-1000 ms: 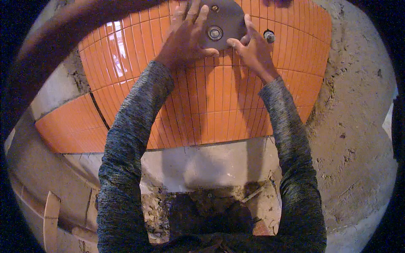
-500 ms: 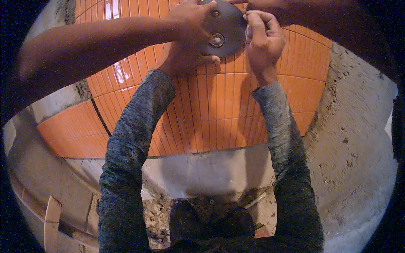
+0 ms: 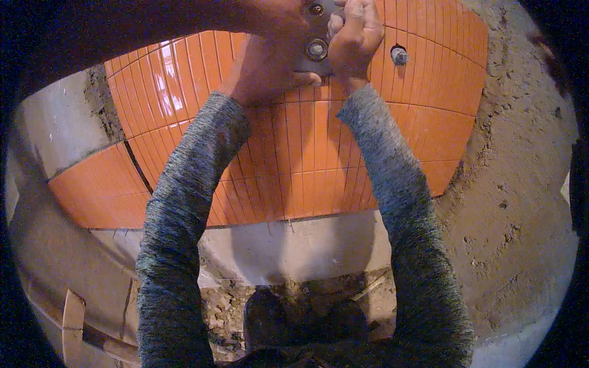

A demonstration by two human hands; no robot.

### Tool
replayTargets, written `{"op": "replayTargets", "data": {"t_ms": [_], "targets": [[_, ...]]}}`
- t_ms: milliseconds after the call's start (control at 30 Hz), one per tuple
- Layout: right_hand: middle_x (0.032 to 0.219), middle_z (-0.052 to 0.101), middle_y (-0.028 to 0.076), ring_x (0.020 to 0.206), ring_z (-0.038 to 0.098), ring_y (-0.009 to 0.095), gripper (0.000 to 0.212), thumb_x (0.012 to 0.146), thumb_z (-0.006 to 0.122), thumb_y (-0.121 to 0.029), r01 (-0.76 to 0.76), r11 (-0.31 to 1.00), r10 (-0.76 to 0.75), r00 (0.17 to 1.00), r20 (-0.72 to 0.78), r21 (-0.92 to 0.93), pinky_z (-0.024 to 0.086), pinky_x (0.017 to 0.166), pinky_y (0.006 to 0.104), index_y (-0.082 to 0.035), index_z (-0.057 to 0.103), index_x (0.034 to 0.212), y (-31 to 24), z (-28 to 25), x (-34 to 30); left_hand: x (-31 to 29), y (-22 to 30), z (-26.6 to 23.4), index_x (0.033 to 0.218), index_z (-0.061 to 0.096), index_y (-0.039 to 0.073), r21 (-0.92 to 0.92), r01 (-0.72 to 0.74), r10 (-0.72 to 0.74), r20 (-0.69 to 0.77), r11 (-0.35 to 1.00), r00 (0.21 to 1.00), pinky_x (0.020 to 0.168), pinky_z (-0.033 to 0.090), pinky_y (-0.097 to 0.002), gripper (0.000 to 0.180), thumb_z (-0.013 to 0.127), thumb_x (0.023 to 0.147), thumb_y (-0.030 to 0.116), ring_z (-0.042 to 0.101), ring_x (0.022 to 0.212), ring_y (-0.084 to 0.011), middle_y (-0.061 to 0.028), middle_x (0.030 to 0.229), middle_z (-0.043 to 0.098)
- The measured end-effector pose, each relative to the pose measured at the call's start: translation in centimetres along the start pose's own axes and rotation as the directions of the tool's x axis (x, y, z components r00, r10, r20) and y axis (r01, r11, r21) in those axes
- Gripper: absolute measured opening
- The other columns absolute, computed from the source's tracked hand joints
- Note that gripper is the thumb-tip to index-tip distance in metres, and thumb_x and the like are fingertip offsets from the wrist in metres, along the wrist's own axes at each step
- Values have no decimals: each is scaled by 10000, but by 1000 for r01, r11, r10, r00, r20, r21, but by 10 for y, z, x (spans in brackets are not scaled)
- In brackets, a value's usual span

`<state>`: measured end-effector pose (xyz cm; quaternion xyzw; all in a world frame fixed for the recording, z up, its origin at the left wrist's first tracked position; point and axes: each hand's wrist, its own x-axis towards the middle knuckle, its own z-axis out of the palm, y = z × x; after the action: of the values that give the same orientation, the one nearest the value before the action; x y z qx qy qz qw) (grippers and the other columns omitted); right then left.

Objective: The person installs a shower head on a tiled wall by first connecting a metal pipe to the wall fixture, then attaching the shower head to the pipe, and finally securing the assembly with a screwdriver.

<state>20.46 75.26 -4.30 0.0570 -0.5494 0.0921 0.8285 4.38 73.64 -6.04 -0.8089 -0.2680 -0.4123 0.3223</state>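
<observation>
At the top middle, a grey rounded plate (image 3: 307, 64) with two round metal fittings is held in front of orange tiles. My left hand (image 3: 262, 70) grips its left and lower side, the thumb stretched along the lower edge. Over the plate's right side is my right hand (image 3: 358, 40), its fingers curled closed; whatever they hold is hidden. Another person's arm (image 3: 153, 43) reaches in from the upper left, partly covering my left hand. That person's fingers do not show clearly.
Orange tiles (image 3: 429, 135) in narrow strips cover the surface before me. A pipe stub (image 3: 399, 56) pokes from a hole in them, right of my right hand. Rough plaster (image 3: 509, 202) lies further right. Rubble (image 3: 230, 319) and a wooden strip (image 3: 73, 319) are below.
My right hand has moved left over the plate. The other person's right arm has left the upper right, uncovering the pipe stub, and their left arm has shifted up.
</observation>
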Motion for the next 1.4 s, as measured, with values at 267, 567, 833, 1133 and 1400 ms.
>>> {"op": "replayTargets", "data": {"t_ms": [267,567,833,1133,1400], "targets": [[597,493,10,495,415,79,226,1042,480,-201,256,957,-241,964,-113,137,333,460,232,-37,566,912,-2,3,4,7,6,-5,1550,318,24,168,-154,174,-112,974,978,1200,272,-501,1162,913,639,434,318,1474,-432,-224,1561,395],[649,431,-35,559,362,35,186,1033,431,-211,191,977,-178,975,-130,98,288,474,216,-45,513,1012,16,11,-11,2,27,-17,1556,145,-102,448,-28,38,-13,893,999,1222,113,-622,1225,820,745,521,64,1522,-514,-307,1648,88],[878,527,91,751,495,171,258,1026,421,-265,415,851,-479,864,-154,-322,428,648,322,-22,502,1055,30,15,-4,9,24,-11,1569,136,-73,374,-55,80,-54,926,995,1226,131,-616,1187,850,696,298,82,1532,-485,-287,1647,126],[1071,584,143,972,568,245,277,973,511,-163,175,912,-204,978,-40,-370,487,885,398,17,562,1177,21,-4,-22,0,-4,0,1586,198,-5,356,-90,159,-171,930,972,1243,135,-555,1395,900,538,591,117,1536,-458,-245,1663,152],[1245,566,212,1210,515,353,515,898,707,-203,364,556,-215,931,294,-747,428,1040,439,30,567,1335,18,-54,-7,2,12,-4,1558,247,-36,344,-69,129,-154,936,980,1243,180,-545,1350,878,563,624,151,1528,-442,-258,1640,198]]}}
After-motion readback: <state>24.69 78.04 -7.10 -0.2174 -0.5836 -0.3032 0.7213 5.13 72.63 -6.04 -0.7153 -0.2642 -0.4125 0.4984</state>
